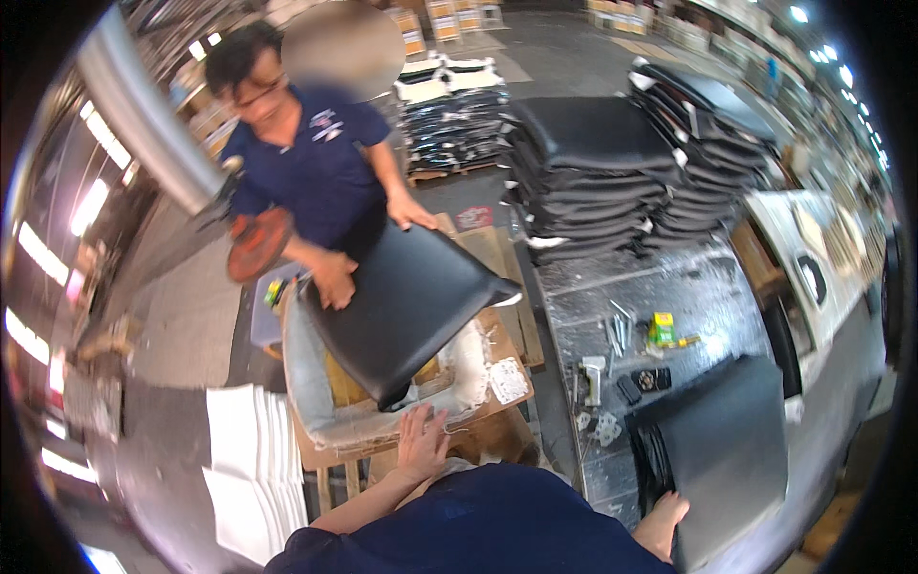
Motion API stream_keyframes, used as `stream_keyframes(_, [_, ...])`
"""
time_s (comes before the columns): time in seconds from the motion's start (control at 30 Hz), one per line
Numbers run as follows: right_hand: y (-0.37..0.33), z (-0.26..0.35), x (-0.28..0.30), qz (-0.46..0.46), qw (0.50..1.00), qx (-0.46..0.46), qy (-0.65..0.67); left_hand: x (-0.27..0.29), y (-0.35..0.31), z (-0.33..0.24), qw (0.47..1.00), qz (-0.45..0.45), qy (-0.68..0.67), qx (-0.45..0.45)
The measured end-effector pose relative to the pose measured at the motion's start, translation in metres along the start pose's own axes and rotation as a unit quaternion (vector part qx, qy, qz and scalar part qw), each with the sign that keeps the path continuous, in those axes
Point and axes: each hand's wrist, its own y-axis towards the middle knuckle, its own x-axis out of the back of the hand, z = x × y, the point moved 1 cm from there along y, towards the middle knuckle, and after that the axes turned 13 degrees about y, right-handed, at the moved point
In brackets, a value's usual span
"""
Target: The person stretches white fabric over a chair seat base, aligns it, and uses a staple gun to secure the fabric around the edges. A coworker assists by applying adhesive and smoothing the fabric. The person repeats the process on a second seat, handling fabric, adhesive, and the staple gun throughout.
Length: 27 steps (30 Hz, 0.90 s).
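My left hand (422, 442) is open, fingers stretched over the near edge of a work stand with a padded rim (335, 427). Just beyond its fingertips is the lower corner of a black upholstered seat cushion (406, 297), tilted above the stand. A person across from me has one hand (333, 279) on the cushion's left side and the other hand (411, 210) at its far edge. On my right, my right hand (665, 521) is closed on the near-left edge of a black seat cover (722, 450), part of a pile on the metal table.
The metal table (583, 325) also carries loose metal rods (620, 325), a green-yellow box (662, 329) and a pale hand tool (594, 379). Tall stacks of black cushions (593, 172) stand at its far end. White foam sheets (251, 459) lie left of the stand.
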Motion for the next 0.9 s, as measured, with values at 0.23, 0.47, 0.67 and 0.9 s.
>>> stream_keyframes(0.23, [-0.031,-0.025,0.019,-0.061,0.993,0.07,-0.077,-0.015,-0.019,-0.006,0.994,0.007,-0.083,0.067])
stream_keyframes(0.47, [-0.036,-0.018,0.042,-0.091,0.995,0.042,0.027,-0.012,-0.026,0.004,0.995,0.005,-0.074,0.069])
stream_keyframes(0.67, [-0.043,-0.015,0.056,-0.236,0.943,-0.021,0.235,-0.013,-0.012,-0.01,0.991,-0.034,-0.086,0.095])
stream_keyframes(0.9, [-0.053,-0.028,0.078,-0.442,0.802,-0.039,0.401,-0.024,0.051,-0.049,0.988,-0.051,-0.141,0.041])
